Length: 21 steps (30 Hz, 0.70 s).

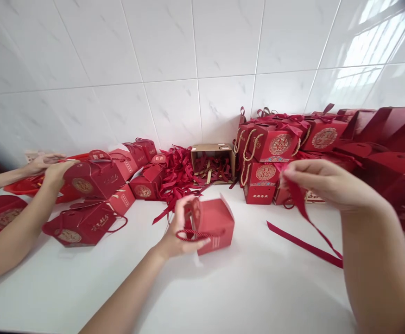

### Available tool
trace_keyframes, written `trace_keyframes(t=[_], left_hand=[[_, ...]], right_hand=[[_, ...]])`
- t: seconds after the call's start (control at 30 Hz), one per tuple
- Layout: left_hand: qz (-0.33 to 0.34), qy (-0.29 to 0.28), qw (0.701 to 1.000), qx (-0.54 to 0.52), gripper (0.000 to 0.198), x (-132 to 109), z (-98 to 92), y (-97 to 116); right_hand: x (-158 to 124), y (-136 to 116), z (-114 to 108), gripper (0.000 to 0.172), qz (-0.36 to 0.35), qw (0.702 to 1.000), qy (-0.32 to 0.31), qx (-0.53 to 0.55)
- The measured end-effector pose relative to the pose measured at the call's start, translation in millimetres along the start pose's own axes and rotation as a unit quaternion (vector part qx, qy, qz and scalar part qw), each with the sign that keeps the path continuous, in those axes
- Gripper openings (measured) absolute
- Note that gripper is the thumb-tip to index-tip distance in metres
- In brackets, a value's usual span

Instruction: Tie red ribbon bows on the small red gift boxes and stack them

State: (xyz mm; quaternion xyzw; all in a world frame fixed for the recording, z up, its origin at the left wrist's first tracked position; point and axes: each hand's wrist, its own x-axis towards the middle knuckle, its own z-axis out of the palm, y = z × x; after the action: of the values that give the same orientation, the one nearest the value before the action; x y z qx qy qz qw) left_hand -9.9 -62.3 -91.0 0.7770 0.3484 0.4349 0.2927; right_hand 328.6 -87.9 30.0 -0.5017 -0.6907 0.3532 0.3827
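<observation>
My left hand (179, 232) is wrapped around the side of a small red gift box (216, 220) near the middle of the white table. The box has a twisted red cord handle (202, 235), which loops over my fingers. To the right, my right hand (322, 183) is raised in a pinch on a dark red ribbon (301, 206). One length of the ribbon hangs down and bends back to the left across the tabletop. Behind that hand stand stacked red gift boxes (279, 144) with bows and rope handles.
A pile of loose red ribbons (178, 169) lies against the tiled wall. Beside it, an open cardboard box (207, 147) holds ribbon pieces. At left, a co-worker's hands (54, 172) are among several red boxes (80, 225) and a red tray (23, 186). Large red boxes (386, 125) line the far right.
</observation>
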Motion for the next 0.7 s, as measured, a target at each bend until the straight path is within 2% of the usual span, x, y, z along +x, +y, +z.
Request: trace_keyframes(t=[0.07,0.13,0.23,0.3,0.4,0.43,0.47,0.5,0.57,0.6,0.63,0.7], left_hand=[[-0.002,-0.093,0.995,0.021,0.101,-2.8,8.9,0.2],[-0.021,-0.141,0.989,0.028,0.106,-3.9,10.5,-1.5],[-0.056,-0.197,0.977,0.06,0.125,-1.9,-0.4,0.3],[-0.054,-0.213,0.974,0.061,0.138,4.2,-13.2,8.8],[-0.037,-0.225,0.973,0.022,0.146,23.6,-31.3,34.9],[-0.043,-0.245,0.968,0.023,0.145,32.2,-34.9,46.0],[-0.045,-0.259,0.964,0.03,0.138,41.2,-36.9,57.4],[-0.048,-0.265,0.961,0.06,0.119,50.1,-36.9,68.1],[-0.059,-0.239,0.952,0.18,0.06,65.7,-31.2,85.3],[-0.054,-0.222,0.943,0.241,0.038,71.7,-25.9,91.0],[-0.046,-0.209,0.933,0.289,0.026,76.2,-19.6,94.4],[-0.024,-0.214,0.92,0.327,0.018,81.3,-5.6,95.8]], right_hand=[[7.0,4.7,3.5,0.032,0.023,0.987,-0.15,-0.051],[15.4,10.4,8.3,0.035,0.02,0.967,-0.241,-0.083],[26.2,17.9,19.2,0.039,-0.01,0.949,-0.298,-0.101],[31.1,21.9,27.5,0.039,-0.018,0.943,-0.318,-0.098],[35.7,26.5,38.9,0.039,-0.018,0.936,-0.339,-0.092],[36.9,27.4,42.1,0.039,-0.015,0.934,-0.345,-0.095],[38.0,28.0,44.7,0.039,-0.011,0.932,-0.35,-0.098],[39.0,28.3,46.9,0.039,-0.008,0.93,-0.353,-0.101],[40.4,27.8,49.9,0.038,-0.004,0.93,-0.355,-0.098],[41.0,27.3,51.0,0.038,-0.005,0.931,-0.354,-0.09],[41.3,26.6,51.8,0.037,-0.009,0.933,-0.352,-0.079],[41.8,25.5,52.9,0.036,-0.019,0.935,-0.351,-0.055]])
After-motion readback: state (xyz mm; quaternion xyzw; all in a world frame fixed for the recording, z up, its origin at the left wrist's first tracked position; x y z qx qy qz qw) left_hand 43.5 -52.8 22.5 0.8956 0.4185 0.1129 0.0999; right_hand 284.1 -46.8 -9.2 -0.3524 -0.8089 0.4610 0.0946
